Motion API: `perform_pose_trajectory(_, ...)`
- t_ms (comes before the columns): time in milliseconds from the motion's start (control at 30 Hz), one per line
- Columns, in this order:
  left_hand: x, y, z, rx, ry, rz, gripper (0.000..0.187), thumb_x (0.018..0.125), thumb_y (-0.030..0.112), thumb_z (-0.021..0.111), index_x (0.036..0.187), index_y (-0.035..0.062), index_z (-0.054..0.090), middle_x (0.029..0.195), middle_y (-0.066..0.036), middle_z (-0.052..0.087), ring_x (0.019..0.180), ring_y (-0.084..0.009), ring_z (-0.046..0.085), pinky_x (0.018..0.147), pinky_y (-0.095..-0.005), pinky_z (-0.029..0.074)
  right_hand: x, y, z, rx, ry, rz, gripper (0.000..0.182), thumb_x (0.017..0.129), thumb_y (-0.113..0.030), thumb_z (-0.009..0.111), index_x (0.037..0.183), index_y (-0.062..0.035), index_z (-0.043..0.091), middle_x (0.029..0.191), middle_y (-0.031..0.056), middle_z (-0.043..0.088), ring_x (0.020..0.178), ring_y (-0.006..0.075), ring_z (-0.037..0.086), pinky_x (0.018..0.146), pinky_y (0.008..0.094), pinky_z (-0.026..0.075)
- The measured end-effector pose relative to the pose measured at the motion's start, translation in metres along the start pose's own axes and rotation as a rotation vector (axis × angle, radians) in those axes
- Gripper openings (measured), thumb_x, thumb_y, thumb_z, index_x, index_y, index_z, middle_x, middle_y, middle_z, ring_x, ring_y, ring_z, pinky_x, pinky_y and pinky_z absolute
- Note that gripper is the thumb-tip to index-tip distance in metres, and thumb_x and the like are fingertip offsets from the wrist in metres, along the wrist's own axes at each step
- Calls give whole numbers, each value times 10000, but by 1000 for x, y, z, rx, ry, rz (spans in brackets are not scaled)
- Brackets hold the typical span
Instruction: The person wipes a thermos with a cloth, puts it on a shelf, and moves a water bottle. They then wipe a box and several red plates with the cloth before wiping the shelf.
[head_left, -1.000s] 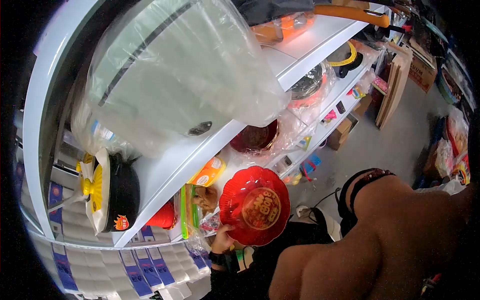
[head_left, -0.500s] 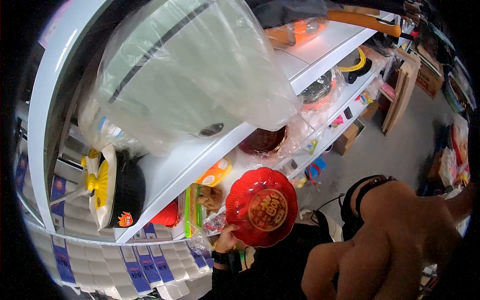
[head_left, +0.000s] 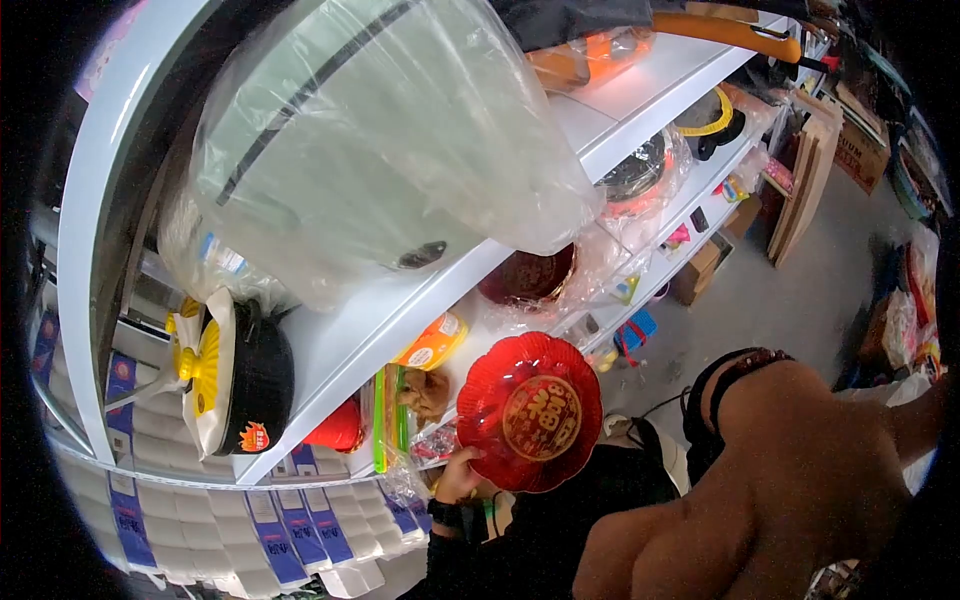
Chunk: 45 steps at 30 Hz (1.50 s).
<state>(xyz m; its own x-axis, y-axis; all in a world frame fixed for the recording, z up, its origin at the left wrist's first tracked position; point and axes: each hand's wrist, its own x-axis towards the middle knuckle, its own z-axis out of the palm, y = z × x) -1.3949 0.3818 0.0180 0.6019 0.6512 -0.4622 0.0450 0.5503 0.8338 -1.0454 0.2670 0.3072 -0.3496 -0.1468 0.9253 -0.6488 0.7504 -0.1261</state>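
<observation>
In my left hand (head_left: 459, 477), with a dark watch at its wrist, is a red scalloped plate (head_left: 529, 412) with gold characters in its centre. My fingers are closed on the plate's lower left rim, and the plate's face is tilted towards me. Very near the camera, my right hand (head_left: 740, 500) fills the lower right, with dark bracelets (head_left: 750, 375) round its wrist. Its thumb or a finger reaches apart from the other bent fingers; the fingertips lie outside the view. Nothing shows in it.
White shelves (head_left: 390, 335) hold a large plastic-wrapped bin (head_left: 400, 150), a black pot (head_left: 260, 380) with a yellow-knobbed lid, a dark red bowl (head_left: 530, 275) and an orange tub (head_left: 433, 342). White packs (head_left: 270, 525) with blue bands stand at lower left. Wooden boards (head_left: 806, 185) lean beyond the aisle.
My left hand and the red plate have shifted slightly right in view. My right hand has moved a little to the left and down, its fingers more bunched in view.
</observation>
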Motion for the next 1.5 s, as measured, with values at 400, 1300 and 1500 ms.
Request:
perform_pose_trajectory(400, -3, 19, 25, -381, -23, -90, 396, 726, -45, 461, 1117, 15, 460, 1103, -87, 522, 1003, -219, 501, 879, -346, 400, -1, -1, 0, 20, -1, -28, 591, 845, -487, 144, 970, -94, 568, 865, 137, 566, 722, 183, 518, 672, 314, 419)
perform_pose_trajectory(1300, -4, 11, 13, -454, -75, -163, 281, 770, 11, 445, 1036, -49, 515, 1088, -110, 540, 999, -204, 496, 900, -323, 368, -7, 4, 2, 34, 8, -83, 517, 861, -429, 225, 974, -63, 573, 902, 132, 563, 724, 170, 531, 662, 309, 446)
perform_pose_trajectory(1500, -4, 12, 17, -396, -30, -142, 458, 735, -9, 456, 1189, 1, 400, 1136, -121, 514, 1050, -237, 488, 894, -367, 405, -9, 7, 2, 46, 13, -101, 501, 865, -416, 243, 975, -56, 574, 911, 131, 563, 724, 167, 533, 660, 308, 452)
